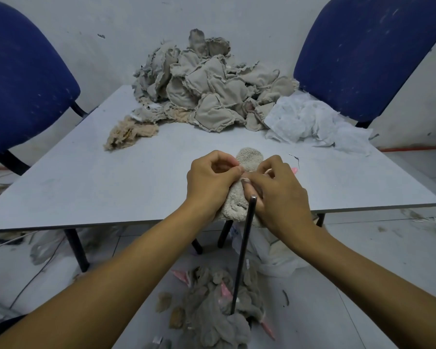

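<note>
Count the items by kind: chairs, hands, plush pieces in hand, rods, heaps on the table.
Blue chairs: 2
Plush piece: 1
Hands pinching it, left hand and right hand: 2
Black rod: 1
Heaps on the table, grey fabric pile, white fabric, beige fluff: 3
Total: 9
</note>
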`<state>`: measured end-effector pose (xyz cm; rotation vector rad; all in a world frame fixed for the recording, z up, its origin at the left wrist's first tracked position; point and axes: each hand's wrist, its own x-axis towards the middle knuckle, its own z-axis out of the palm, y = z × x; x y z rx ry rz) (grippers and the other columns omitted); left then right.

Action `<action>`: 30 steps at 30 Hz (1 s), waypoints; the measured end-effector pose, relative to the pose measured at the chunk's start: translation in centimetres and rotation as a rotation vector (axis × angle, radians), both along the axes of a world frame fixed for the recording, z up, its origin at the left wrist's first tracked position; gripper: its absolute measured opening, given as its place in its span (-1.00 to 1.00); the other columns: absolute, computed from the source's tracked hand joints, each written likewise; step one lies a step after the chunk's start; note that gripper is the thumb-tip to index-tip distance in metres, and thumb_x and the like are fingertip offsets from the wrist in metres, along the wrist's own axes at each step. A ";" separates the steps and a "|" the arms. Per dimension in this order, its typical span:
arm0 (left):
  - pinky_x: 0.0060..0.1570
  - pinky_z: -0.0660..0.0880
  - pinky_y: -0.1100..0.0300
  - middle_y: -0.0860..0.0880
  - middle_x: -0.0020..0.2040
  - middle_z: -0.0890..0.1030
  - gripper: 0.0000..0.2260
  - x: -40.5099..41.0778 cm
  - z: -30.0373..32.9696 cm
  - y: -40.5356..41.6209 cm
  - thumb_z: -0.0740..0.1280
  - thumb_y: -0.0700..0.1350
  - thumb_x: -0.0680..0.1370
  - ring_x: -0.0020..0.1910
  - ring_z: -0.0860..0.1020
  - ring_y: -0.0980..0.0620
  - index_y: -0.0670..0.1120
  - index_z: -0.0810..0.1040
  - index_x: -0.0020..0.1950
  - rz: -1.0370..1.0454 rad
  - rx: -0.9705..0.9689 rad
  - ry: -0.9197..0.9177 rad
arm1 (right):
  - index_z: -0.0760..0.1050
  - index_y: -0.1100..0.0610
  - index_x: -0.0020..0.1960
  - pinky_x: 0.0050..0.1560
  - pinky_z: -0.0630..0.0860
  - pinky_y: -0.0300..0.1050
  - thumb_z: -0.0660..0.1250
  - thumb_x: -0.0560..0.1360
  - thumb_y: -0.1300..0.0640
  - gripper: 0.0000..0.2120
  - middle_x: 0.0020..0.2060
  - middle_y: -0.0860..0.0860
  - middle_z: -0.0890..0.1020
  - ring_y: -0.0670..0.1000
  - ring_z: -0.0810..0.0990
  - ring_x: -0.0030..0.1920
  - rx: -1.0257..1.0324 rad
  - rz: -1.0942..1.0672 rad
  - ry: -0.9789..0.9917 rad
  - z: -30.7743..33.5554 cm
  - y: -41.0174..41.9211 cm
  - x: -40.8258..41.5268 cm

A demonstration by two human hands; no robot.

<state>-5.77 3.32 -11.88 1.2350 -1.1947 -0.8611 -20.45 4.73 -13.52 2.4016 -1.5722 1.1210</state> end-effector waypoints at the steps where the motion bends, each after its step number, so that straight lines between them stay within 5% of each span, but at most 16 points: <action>1: -0.10 0.61 0.08 0.00 -0.30 0.67 -0.85 0.0 0.0 0.0 0.53 -0.25 0.39 -0.23 0.64 0.05 -0.01 0.65 -0.24 0.002 -0.002 -0.004 | 0.63 0.03 0.10 -0.31 0.52 0.00 0.27 0.54 -0.03 -0.75 0.05 0.06 0.49 0.08 0.51 -0.02 0.007 0.006 -0.010 0.1 0.0 0.0; 5: -0.06 0.63 0.02 0.02 -0.31 0.67 -0.85 0.0 0.0 -0.1 0.54 -0.20 0.38 -0.21 0.66 0.04 0.03 0.65 -0.25 0.026 0.008 -0.014 | 0.46 0.08 0.21 -0.08 0.56 0.01 0.42 0.49 0.07 -0.67 0.05 -0.04 0.56 -0.01 0.55 0.03 0.095 0.155 -0.245 0.3 -0.2 -0.7; 13: -0.13 0.59 0.16 0.07 -0.31 0.67 -0.83 -0.1 -0.2 -0.3 0.54 -0.19 0.39 -0.23 0.66 0.12 0.07 0.64 -0.25 0.049 -0.012 -0.056 | 0.49 0.00 0.30 -0.04 0.39 -0.33 0.37 0.52 0.03 -0.64 0.01 -0.24 0.50 -0.12 0.45 0.03 0.133 0.313 -0.115 0.5 -0.3 -1.9; 18: -0.17 0.57 0.21 0.06 -0.33 0.66 -0.83 -0.2 -0.2 0.1 0.53 -0.21 0.40 -0.26 0.64 0.13 0.04 0.63 -0.25 0.007 -0.051 -0.090 | 0.58 0.01 0.07 -0.17 0.39 -0.08 0.41 0.49 0.08 -0.84 -0.11 -0.07 0.62 0.02 0.52 -0.10 0.098 0.070 -0.185 0.3 -0.2 -0.2; 24: -0.14 0.59 0.15 0.04 -0.32 0.65 -0.84 -0.2 -0.1 0.1 0.53 -0.24 0.40 -0.28 0.61 0.12 -0.01 0.63 -0.25 0.014 -0.081 -0.091 | 0.58 0.01 -0.05 -0.20 0.45 -0.07 0.43 0.44 0.09 -0.91 -0.11 -0.06 0.53 -0.07 0.52 -0.14 0.061 -0.063 -0.373 0.7 -0.8 0.7; 30: -0.10 0.61 0.11 0.00 -0.29 0.66 -0.81 -0.1 -0.3 0.0 0.53 -0.25 0.40 -0.24 0.64 0.07 0.02 0.62 -0.26 0.045 -0.062 -0.045 | 0.68 -0.02 0.09 -0.27 0.51 -0.01 0.37 0.54 0.02 -0.83 0.08 -0.03 0.56 0.07 0.50 0.04 0.006 0.001 -0.090 -0.2 0.0 0.6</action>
